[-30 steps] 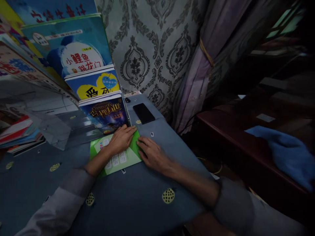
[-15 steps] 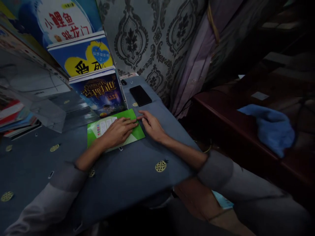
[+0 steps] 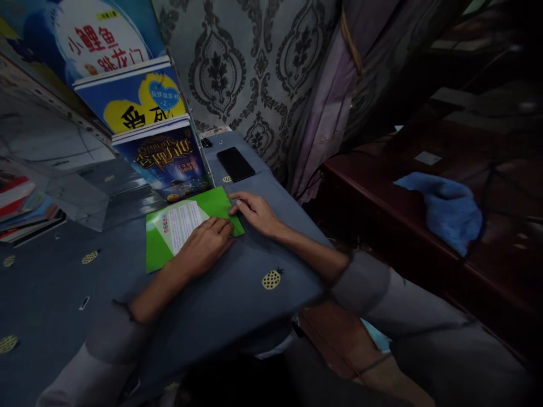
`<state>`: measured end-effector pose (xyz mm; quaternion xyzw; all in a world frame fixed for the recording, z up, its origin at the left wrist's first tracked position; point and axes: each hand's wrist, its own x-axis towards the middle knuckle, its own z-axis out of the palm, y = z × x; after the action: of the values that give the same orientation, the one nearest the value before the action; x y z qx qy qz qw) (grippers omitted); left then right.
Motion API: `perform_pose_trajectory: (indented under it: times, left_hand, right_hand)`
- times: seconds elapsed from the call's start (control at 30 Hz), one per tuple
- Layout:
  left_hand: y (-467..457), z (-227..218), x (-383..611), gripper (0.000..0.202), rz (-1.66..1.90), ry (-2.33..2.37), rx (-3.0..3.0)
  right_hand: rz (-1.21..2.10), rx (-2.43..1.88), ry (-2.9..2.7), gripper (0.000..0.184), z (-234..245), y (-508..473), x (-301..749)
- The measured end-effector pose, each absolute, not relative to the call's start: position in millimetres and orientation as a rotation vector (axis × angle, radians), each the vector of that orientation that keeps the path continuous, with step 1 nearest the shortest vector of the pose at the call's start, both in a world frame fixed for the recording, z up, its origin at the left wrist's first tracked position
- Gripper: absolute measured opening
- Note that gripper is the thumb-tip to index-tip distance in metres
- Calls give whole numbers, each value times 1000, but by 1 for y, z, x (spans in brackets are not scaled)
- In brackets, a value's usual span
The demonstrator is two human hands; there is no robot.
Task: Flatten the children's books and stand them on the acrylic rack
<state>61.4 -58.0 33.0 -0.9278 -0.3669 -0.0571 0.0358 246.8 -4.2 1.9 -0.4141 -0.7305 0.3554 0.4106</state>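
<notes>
A thin green booklet (image 3: 156, 249) with a white text panel lies flat on the blue tablecloth. My left hand (image 3: 207, 243) rests on its lower right part, palm down, the fingers together and slightly bent, with nothing seen in its grasp. At the booklet's right edge is my right hand (image 3: 257, 213), its index finger stretched out and the thumb a little apart below it. Those two fingertips touch or nearly touch the edge. The other fingers of the right hand are partly hidden.
A display rack with several upright picture books (image 3: 163, 164) stands just behind the booklet. A black phone (image 3: 236, 164) lies to its right on the tablecloth (image 3: 220, 299). More books (image 3: 25, 206) lie at the left. Across a gap, a blue cloth (image 3: 452, 215) lies on a dark red surface.
My left hand has slid down and toward me over the booklet, uncovering more of the text panel, and its fingers bend more. My right fingertips are closer to the booklet's edge.
</notes>
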Motion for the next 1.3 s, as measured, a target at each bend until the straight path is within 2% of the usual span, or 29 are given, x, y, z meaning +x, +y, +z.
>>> perform_pose_trajectory:
  times: [1.0,1.3]
  left_hand:
    - [-58,39,59,26,-186,-1235,-2821]
    - [-56,38,45,26,-221,-1232,-2894]
  right_hand:
    - [1055,-1051,-1858,25,10,-8,249]
    - [611,-1024,-2159,22,16,-19,253]
